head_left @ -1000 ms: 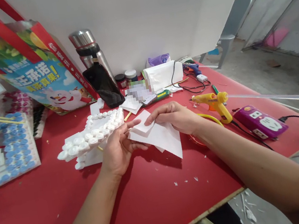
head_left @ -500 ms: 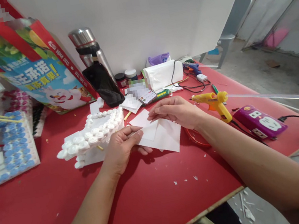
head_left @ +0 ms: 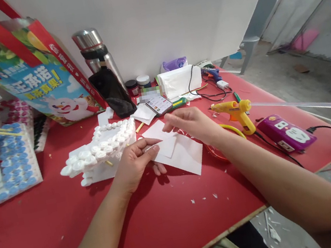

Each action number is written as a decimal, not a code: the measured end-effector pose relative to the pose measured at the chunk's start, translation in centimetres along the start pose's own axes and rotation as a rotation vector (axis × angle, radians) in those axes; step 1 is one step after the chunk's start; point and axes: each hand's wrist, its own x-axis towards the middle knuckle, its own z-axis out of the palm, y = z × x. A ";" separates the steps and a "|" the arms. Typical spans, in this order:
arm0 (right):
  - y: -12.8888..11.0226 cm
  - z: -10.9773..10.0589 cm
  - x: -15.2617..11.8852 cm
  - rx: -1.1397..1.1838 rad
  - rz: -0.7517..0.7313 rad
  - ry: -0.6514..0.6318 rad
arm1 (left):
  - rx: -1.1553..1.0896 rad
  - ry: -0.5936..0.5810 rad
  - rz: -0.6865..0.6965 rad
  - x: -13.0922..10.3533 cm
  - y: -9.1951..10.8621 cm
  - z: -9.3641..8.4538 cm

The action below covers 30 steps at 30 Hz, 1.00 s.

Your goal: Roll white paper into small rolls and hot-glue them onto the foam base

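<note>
My left hand (head_left: pixel 135 163) pinches the near-left edge of a stack of white foam sheets (head_left: pixel 184 155), thumb on top, holding them just above the red table (head_left: pixel 176 220). My right hand (head_left: pixel 191 123) pinches the far edge of a smaller white sheet (head_left: pixel 161 135) that lies on top of the stack. Right beside my left hand sits a white foam model studded with white bottle caps (head_left: pixel 102 150).
A yellow glue gun (head_left: pixel 235 111) and a purple power strip (head_left: pixel 285 135) lie to the right. A phone (head_left: pixel 158 104), tissue pack (head_left: pixel 180 80), steel flask (head_left: pixel 98 61), printed bag (head_left: pixel 38 78) and blue-capped models (head_left: pixel 3 165) line the back and left. The table edge runs near right.
The foam sheets have dropped lower and flatter over the table. My right hand has shifted slightly away along the small top sheet; my left thumb now presses on the stack's edge.
</note>
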 end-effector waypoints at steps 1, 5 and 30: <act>0.0 0.1 -0.1 -0.043 0.018 -0.060 | 0.018 0.011 0.012 0.0 0.0 0.0; 0.0 0.3 -0.4 -0.280 0.099 -0.223 | 0.121 0.075 0.047 -0.1 0.2 -0.1; -0.2 -1.0 -0.5 0.100 0.095 -0.257 | -0.248 0.003 -0.015 0.0 0.6 -0.8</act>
